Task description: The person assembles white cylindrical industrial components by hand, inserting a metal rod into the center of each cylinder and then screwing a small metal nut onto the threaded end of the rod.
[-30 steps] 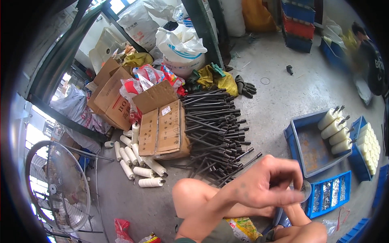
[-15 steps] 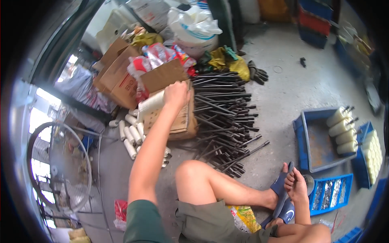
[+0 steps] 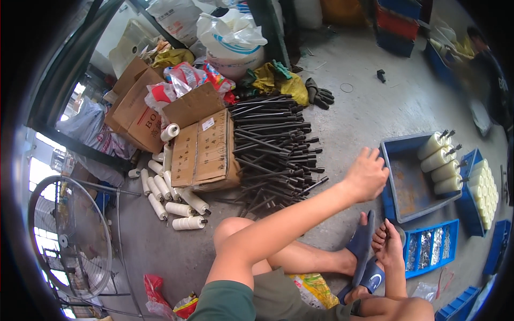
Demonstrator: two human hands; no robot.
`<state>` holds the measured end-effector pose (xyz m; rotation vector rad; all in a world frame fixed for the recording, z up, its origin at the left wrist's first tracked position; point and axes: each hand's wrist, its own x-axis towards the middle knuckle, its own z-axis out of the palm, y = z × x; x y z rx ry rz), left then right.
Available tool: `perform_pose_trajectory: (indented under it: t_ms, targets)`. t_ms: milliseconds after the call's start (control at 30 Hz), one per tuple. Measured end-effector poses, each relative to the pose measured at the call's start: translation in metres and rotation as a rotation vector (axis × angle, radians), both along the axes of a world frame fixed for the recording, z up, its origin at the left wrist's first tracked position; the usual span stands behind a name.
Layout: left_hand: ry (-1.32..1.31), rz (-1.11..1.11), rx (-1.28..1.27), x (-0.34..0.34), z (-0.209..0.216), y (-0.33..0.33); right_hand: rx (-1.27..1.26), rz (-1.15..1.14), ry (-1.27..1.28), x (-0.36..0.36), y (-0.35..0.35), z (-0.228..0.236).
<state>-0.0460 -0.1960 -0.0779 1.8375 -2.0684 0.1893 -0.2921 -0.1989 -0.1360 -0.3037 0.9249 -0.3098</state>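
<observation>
My left hand (image 3: 367, 175) is stretched across to the right, by the near left wall of a blue crate (image 3: 390, 187). Its fingers are bent but somewhat apart, with nothing visible in them. Several cream rollers (image 3: 440, 169) with dark shaft ends lie along the crate's right side. My right hand (image 3: 392, 247) is beside my slipper (image 3: 362, 249), fingers curled in; what they hold, if anything, is hidden. One white roller (image 3: 170, 132) rests at the far left corner of a cardboard carton (image 3: 201, 155). More white rollers (image 3: 155, 187) are scattered on the floor left of it.
Black rods (image 3: 278, 144) form a wide heap right of the carton. A blue divided tray (image 3: 431, 249) holds small metal parts. Another blue crate (image 3: 476, 203) is packed with cream rollers. A fan (image 3: 69, 235) stands at left. A person (image 3: 484, 75) is at far right.
My left hand has swung from the carton rightward to the crate. The roller that was under it now lies at the carton's corner. My right hand stays by the slipper.
</observation>
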Motion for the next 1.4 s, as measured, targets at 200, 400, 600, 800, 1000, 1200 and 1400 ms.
perform_pose_trajectory:
  t_ms: [200, 400, 600, 800, 1000, 1200, 1400]
  targets:
    - [0.079, -0.17, 0.071, -0.064, 0.005, -0.053, 0.039, -0.114, -0.052, -0.045, -0.019, -0.012]
    - [0.228, -0.126, 0.082, -0.08, -0.02, -0.076, -0.514, -0.276, 0.138, -0.079, -0.063, 0.026]
    - [0.424, -0.047, 0.135, -0.146, -0.045, -0.198, -0.463, -0.447, 0.043, -0.13, -0.129, 0.018]
    - [0.249, 0.109, 0.201, -0.178, -0.033, -0.325, -0.062, -0.555, -0.006, -0.078, -0.228, -0.046]
    - [0.337, 0.028, 0.064, -0.169, -0.059, -0.34, -0.109, -0.539, 0.354, -0.046, -0.308, -0.091]
    - [0.521, 0.163, 0.148, -0.118, -0.094, -0.262, -0.025, -0.33, 0.362, -0.042, -0.357, -0.114]
    - [0.587, 0.35, 0.387, -0.108, -0.089, -0.218, -0.26, -0.349, 0.247, -0.036, -0.347, -0.1]
